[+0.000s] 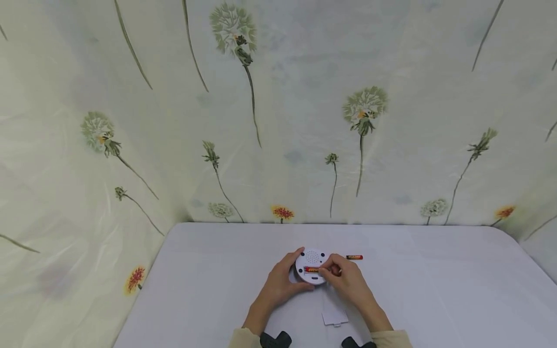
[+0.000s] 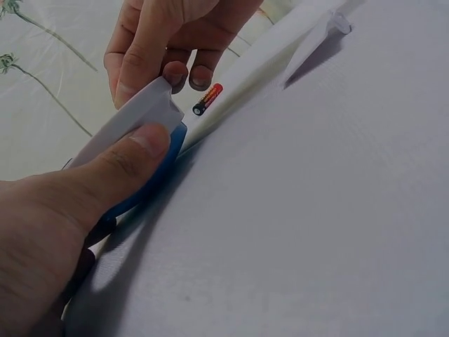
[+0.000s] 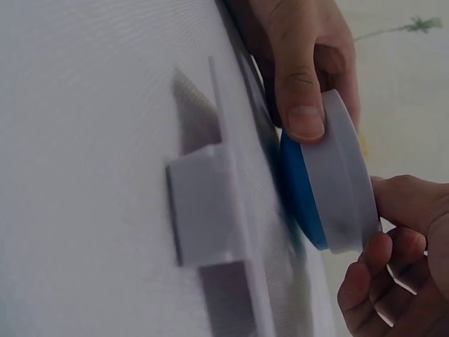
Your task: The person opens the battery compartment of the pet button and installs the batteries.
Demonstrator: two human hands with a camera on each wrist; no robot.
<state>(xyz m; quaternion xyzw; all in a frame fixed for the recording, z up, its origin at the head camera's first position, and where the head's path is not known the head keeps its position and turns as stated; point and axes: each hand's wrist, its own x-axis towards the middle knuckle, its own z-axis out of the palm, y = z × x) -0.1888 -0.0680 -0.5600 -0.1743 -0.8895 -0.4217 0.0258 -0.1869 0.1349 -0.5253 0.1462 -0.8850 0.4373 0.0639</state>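
Floral sheet (image 1: 300, 106) hangs behind the white table (image 1: 457, 285), on which the work sits near the middle.

Left hand (image 1: 278, 282): steadies the round device (image 1: 311, 257), thumb on the near rim, fingers at the far side; grip spread across its width. Right hand (image 1: 346, 276): narrow grip, thumb and forefinger appearing to pinch the right end of the red battery (image 1: 311, 270); the contact is partly hidden.

Device: white underside up, blue on the opposite side. Perforated disc and dark spots visible; red battery lies in or at its recess. White flat piece (image 1: 334, 318) with a small tab sits on the near side, between the forearms. Loose battery (image 1: 354, 257) lies on the table just past the right knuckles.

Step in hand (judged): seating the red battery. Next move probably calls for pressing its end home while the left hand holds the rim, then reaching for the loose battery. Whether a second slot exists, and which way the poles face, cannot be made out.

Edges and room: table runs wide both ways; the far edge lies beyond the device with some surface between. Near edge out of frame. Tightest spot: white flat piece beside the right forearm, a possible snag on withdrawal.
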